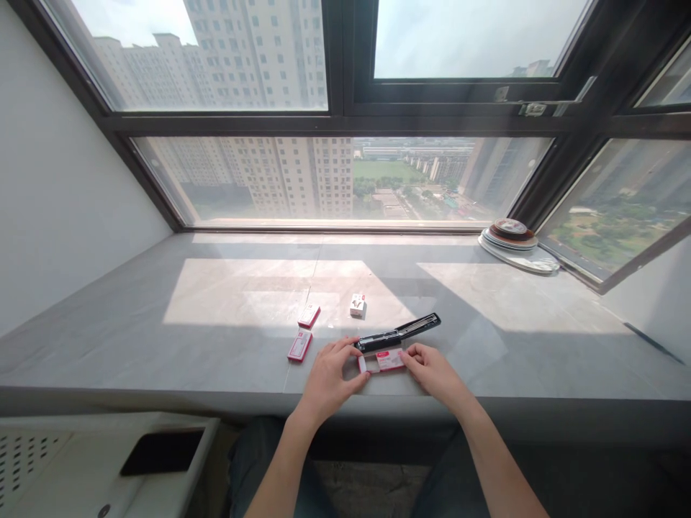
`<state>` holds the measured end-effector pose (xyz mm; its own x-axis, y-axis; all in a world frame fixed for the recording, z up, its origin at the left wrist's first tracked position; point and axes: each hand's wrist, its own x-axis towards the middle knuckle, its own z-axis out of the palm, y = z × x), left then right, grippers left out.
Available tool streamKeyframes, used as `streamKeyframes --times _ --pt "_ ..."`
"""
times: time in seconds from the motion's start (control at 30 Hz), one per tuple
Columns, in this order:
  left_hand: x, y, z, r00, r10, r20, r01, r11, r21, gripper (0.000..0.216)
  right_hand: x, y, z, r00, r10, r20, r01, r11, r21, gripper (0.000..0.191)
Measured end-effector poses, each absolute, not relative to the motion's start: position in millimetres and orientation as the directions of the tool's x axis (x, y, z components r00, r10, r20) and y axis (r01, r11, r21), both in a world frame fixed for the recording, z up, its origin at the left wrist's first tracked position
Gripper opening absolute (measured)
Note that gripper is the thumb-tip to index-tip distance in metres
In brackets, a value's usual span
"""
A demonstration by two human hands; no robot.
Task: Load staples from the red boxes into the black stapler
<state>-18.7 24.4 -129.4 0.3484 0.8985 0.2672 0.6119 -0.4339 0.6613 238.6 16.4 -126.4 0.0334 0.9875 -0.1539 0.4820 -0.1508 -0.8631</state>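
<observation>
Both my hands hold a small red-and-white box [384, 359] just above the front of the grey window ledge [227, 338]. My left hand [329, 378] pinches its left end, and my right hand [432, 370] grips its right end. A black stapler [399, 333] lies just behind the box, its top hinged open toward the right. Two more red-and-white boxes [309, 315] [300, 345] lie flat to the left. A third small box [357, 304] stands a little farther back.
A stack of plates [515, 243] sits at the ledge's back right corner by the window. A white unit [70, 467] with a dark phone-like slab [162, 452] lies below the ledge at lower left. My knees show under the ledge.
</observation>
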Motion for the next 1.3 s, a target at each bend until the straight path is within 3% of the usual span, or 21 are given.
streamKeyframes --times 0.1,0.2,0.33,0.43,0.57,0.8,0.97,1.03,1.13,1.23,1.3 --pt "-15.1 21.1 -129.7 0.328 0.899 0.289 0.636 -0.436 0.637 0.028 244.7 18.3 -121.7 0.078 0.997 0.000 0.550 -0.044 -0.834 0.034" --pt "-12.0 18.9 -131.8 0.309 0.901 0.304 0.641 -0.433 0.634 0.031 227.9 24.9 -118.0 0.008 0.992 0.125 0.554 0.100 -0.827 0.035" --pt "-12.1 18.9 -133.2 0.304 0.906 0.296 0.639 -0.424 0.641 0.031 196.8 37.6 -124.7 -0.100 0.994 0.039 0.392 0.075 -0.917 0.041" --pt "-12.8 19.8 -133.3 0.304 0.908 0.290 0.639 -0.420 0.645 0.032 184.3 44.3 -134.4 -0.054 0.998 -0.025 0.260 -0.010 -0.966 0.044" --pt "-12.8 20.8 -134.9 0.297 0.911 0.285 0.637 -0.412 0.651 0.031 176.0 50.7 -140.2 0.001 1.000 -0.007 0.159 -0.007 -0.987 0.042" --pt "-13.7 21.0 -136.8 0.282 0.918 0.279 0.654 -0.397 0.644 0.034 162.8 50.3 -117.9 -0.038 0.984 0.175 0.365 0.177 -0.914 0.027" --pt "-12.8 20.0 -133.3 0.291 0.915 0.280 0.640 -0.404 0.654 0.038 169.2 32.2 -102.6 -0.241 0.947 0.213 0.594 0.318 -0.739 0.013" --pt "-12.3 19.7 -132.0 0.301 0.912 0.279 0.639 -0.410 0.650 0.032 176.2 26.0 -102.3 -0.287 0.944 0.160 0.656 0.316 -0.686 0.014" --pt "-13.8 18.9 -129.9 0.325 0.902 0.283 0.636 -0.430 0.641 0.028 194.0 18.8 -105.5 -0.284 0.953 0.106 0.651 0.273 -0.708 0.015" --pt "-17.9 16.4 -127.4 0.293 0.903 0.316 0.639 -0.430 0.638 0.031 220.9 13.3 -112.3 -0.151 0.982 0.115 0.622 0.185 -0.761 0.020" --pt "-18.9 14.5 -126.7 0.225 0.920 0.320 0.667 -0.385 0.638 0.020 238.8 10.9 -119.3 -0.014 0.995 0.104 0.638 0.089 -0.765 0.025"
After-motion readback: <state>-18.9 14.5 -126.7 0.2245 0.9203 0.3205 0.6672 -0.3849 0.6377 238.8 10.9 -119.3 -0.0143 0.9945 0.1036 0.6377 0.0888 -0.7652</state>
